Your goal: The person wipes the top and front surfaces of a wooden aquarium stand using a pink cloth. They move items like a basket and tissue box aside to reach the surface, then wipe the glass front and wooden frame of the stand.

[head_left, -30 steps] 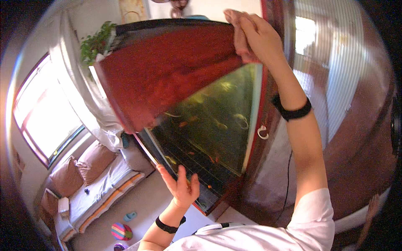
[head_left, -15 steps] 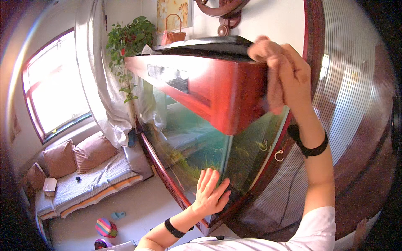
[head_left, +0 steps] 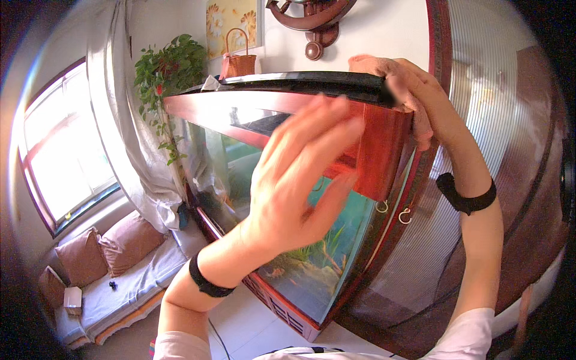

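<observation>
A fish tank (head_left: 321, 285) with green plants and gravel inside stands before me, topped by a glossy red hood (head_left: 384, 144) and a black lid (head_left: 300, 79). At the hood's upper right corner, my right hand (head_left: 435, 99) is closed on a pink cloth (head_left: 423, 129), part of which hangs down the side. The ends of those fingers are hidden or blurred. My left hand (head_left: 288, 186) is raised in front of the hood with fingers stretched out and nothing in it, slightly smeared by motion. Whether its fingertips touch the hood I cannot tell.
Behind the tank are a wicker basket (head_left: 242, 64) and a leafy plant (head_left: 171, 69). A ribbed translucent panel (head_left: 489, 108) rises at the right, with a small hook (head_left: 405, 216) near its frame. A sofa (head_left: 135, 282) with brown cushions stands left under the window.
My left hand has risen from the lower glass to in front of the red hood. The right hand and pink cloth have shifted along the upper right corner, and the view has turned somewhat.
</observation>
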Demonstrator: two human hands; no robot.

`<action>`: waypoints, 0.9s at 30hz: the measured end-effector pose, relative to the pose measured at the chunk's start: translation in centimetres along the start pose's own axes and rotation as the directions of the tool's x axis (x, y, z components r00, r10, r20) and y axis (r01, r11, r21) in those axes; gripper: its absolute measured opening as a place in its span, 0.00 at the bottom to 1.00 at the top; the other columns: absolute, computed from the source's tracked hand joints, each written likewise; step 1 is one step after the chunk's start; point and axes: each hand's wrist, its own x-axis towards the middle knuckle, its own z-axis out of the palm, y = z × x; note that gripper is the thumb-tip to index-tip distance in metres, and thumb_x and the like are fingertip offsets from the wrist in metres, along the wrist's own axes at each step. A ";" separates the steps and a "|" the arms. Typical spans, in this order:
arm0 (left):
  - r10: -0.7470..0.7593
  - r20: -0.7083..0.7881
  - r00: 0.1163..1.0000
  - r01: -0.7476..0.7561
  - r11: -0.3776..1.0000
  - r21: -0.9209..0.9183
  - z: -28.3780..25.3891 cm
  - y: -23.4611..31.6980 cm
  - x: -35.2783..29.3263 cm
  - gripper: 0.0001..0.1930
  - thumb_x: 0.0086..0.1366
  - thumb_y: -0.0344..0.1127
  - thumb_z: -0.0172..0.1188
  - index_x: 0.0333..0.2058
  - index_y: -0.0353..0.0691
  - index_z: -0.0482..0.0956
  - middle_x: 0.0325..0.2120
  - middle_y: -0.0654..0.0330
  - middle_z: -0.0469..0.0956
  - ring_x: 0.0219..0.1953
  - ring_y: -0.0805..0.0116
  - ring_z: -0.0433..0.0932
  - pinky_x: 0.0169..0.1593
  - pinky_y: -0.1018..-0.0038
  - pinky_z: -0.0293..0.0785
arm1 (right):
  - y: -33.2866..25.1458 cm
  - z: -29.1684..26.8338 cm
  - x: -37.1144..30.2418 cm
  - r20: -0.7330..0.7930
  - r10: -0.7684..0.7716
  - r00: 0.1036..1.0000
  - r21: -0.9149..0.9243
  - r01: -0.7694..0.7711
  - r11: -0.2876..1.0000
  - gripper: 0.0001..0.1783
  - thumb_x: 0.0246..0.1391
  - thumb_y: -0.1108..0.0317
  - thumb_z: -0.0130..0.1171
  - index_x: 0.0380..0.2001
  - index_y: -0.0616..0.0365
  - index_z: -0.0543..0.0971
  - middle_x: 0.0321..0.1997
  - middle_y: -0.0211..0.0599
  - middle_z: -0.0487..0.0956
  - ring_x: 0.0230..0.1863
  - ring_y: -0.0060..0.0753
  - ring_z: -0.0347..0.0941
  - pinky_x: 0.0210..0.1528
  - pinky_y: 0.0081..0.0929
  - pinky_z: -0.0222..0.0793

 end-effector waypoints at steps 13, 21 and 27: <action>-0.111 0.083 0.990 0.097 0.982 0.161 4.4 -2.6 5.7 0.34 0.63 0.63 0.49 0.49 0.35 0.79 0.47 0.48 0.79 0.53 0.47 0.76 0.56 0.61 0.66 | 11.6 -11.8 7.0 0.264 0.551 0.792 -0.391 -0.434 0.811 0.17 0.65 0.54 0.54 0.32 0.54 0.82 0.25 0.27 0.80 0.26 0.17 0.75 0.30 0.19 0.71; -0.187 0.029 0.982 0.181 0.971 0.159 5.3 -1.9 6.0 0.42 0.66 0.70 0.37 0.46 0.33 0.82 0.46 0.47 0.81 0.50 0.47 0.79 0.54 0.64 0.68 | 8.6 -9.2 11.0 0.077 0.734 0.675 -0.940 -0.197 0.280 0.13 0.54 0.56 0.57 0.33 0.51 0.83 0.25 0.34 0.83 0.20 0.29 0.76 0.31 0.29 0.74; -0.201 -0.015 0.979 0.201 0.968 0.153 5.4 -2.2 5.3 0.44 0.67 0.71 0.35 0.46 0.32 0.82 0.46 0.46 0.81 0.51 0.47 0.79 0.55 0.64 0.68 | 4.2 -7.3 12.5 0.586 0.525 0.617 -0.587 -0.124 0.800 0.16 0.56 0.52 0.61 0.29 0.53 0.86 0.21 0.35 0.81 0.20 0.28 0.74 0.28 0.31 0.74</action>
